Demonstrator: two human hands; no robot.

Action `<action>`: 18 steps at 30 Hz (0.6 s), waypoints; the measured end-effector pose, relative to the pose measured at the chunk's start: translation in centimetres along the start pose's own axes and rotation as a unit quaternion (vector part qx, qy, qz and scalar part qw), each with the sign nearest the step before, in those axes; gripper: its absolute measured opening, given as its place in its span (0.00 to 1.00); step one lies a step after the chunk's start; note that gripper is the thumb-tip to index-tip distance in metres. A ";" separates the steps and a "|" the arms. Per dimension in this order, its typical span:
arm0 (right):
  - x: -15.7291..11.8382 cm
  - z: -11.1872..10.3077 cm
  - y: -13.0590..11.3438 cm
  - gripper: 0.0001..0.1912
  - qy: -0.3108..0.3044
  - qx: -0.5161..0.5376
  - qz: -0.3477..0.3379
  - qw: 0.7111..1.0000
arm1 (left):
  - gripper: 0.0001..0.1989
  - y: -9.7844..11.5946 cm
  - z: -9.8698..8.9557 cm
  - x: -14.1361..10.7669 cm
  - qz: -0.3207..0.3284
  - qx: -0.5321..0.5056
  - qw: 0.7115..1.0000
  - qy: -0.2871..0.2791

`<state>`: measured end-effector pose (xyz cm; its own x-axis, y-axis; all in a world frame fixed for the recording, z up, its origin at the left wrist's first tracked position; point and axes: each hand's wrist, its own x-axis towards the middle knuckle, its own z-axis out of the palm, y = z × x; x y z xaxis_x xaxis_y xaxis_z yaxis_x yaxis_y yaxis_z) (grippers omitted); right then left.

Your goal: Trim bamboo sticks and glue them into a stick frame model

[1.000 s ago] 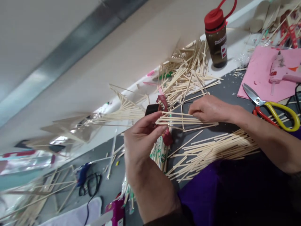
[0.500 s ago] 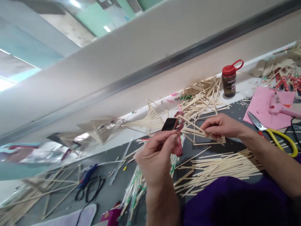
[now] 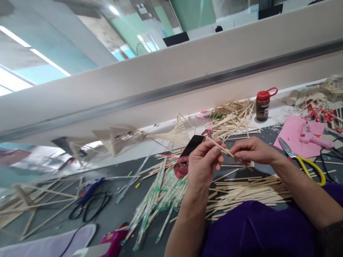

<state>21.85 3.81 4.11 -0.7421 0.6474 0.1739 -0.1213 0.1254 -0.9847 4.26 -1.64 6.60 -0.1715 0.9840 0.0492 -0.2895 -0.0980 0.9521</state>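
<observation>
My right hand (image 3: 253, 150) is closed on a small frame of thin wooden sticks (image 3: 227, 151), held tilted above the table. My left hand (image 3: 205, 160) is closed around the frame's left end, its thumb and fingers pressed together on the sticks. The fingers hide part of the frame. Below both hands lies a spread of loose wooden sticks (image 3: 252, 189). Just behind my left hand are a dark phone (image 3: 195, 143) and a red strap (image 3: 180, 169).
Wrapped chopsticks (image 3: 158, 200) lie left of my arm. Yellow-handled scissors (image 3: 302, 160) and a pink glue gun (image 3: 308, 135) on pink paper (image 3: 284, 141) are at right. A red-capped bottle (image 3: 262, 107) stands behind. A blue glue gun (image 3: 91, 189) and stick structure (image 3: 53, 203) lie left.
My left hand has moved right and now grips the stick frame beside my right hand. The frame has turned and appears more edge-on. The camera view has shifted slightly.
</observation>
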 end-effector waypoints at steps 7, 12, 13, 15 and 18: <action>0.2 0.0 0.3 0.08 -0.003 -0.016 0.006 1.000 | 0.15 -0.1 0.1 0.3 0.004 0.008 1.000 0.010; 0.7 0.4 -0.1 0.05 -0.055 0.025 0.026 0.998 | 0.09 0.5 0.4 -0.2 0.011 0.060 0.995 0.077; 1.0 0.3 0.0 0.06 -0.064 0.036 0.019 0.997 | 0.08 0.5 0.3 -0.1 0.023 0.075 0.992 0.095; 1.3 0.2 0.2 0.07 -0.075 0.047 0.013 0.996 | 0.08 0.4 0.2 0.1 0.038 0.083 0.990 0.108; 1.3 0.4 0.1 0.07 -0.069 0.035 0.022 0.997 | 0.06 0.3 -0.1 0.1 0.085 0.133 0.984 0.084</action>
<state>20.63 4.36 4.20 -0.8308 0.5406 0.1321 -0.1287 0.0443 -0.9907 4.08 -1.56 6.85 -0.3561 0.9157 0.1859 0.0100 -0.1952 0.9807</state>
